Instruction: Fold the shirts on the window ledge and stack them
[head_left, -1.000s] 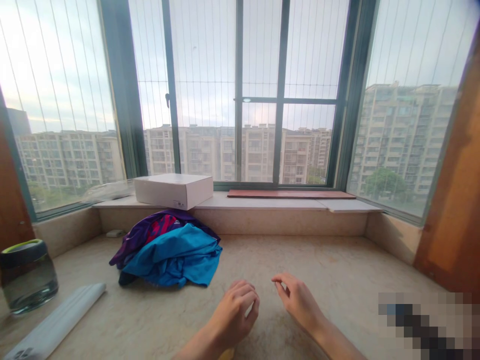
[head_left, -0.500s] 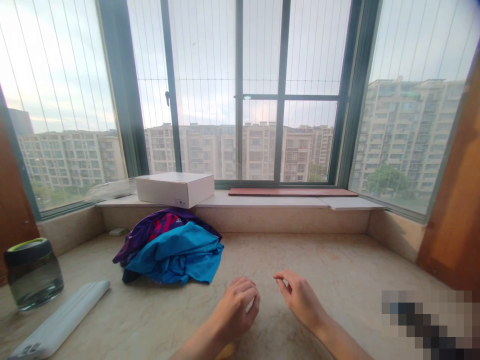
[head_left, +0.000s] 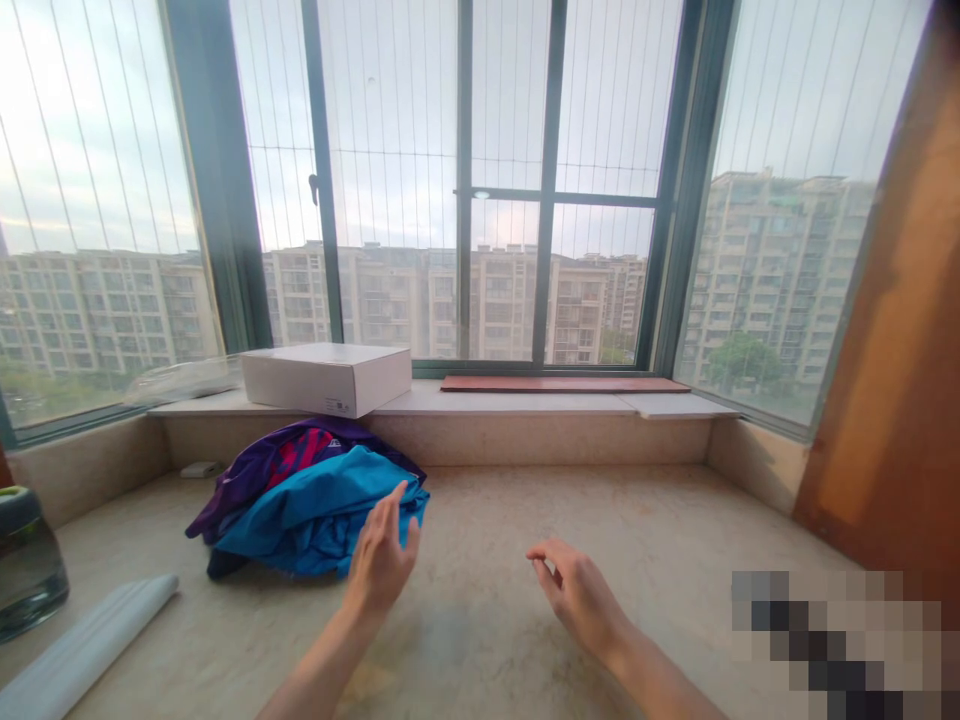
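My left hand (head_left: 382, 560) is held up with its fingers stretched out and the thumb apart, and nothing is in it. Its fingertips overlap the right part of a crumpled blue cloth (head_left: 300, 515) in view; whether they touch it I cannot tell. Behind and partly under the blue cloth lies a purple garment (head_left: 244, 475) with a red-pink pattern. My right hand (head_left: 581, 595) is over the stone surface (head_left: 480, 530), thumb and index fingertips brought together in a pinch. Anything between those fingertips is too small to make out.
A white box (head_left: 322, 378) rests on the window ledge behind the cloths, beside a clear plastic bag (head_left: 180, 380). A reddish board (head_left: 562, 385) lies along the ledge. At left are a dark see-through bottle (head_left: 30, 570) and a long whitish object (head_left: 90, 645). A pixelated patch covers the lower right.
My left hand has moved left and forward toward the blue cloth, its curled fingers now stretched out. My right hand keeps its pinch. The view has turned slightly right.
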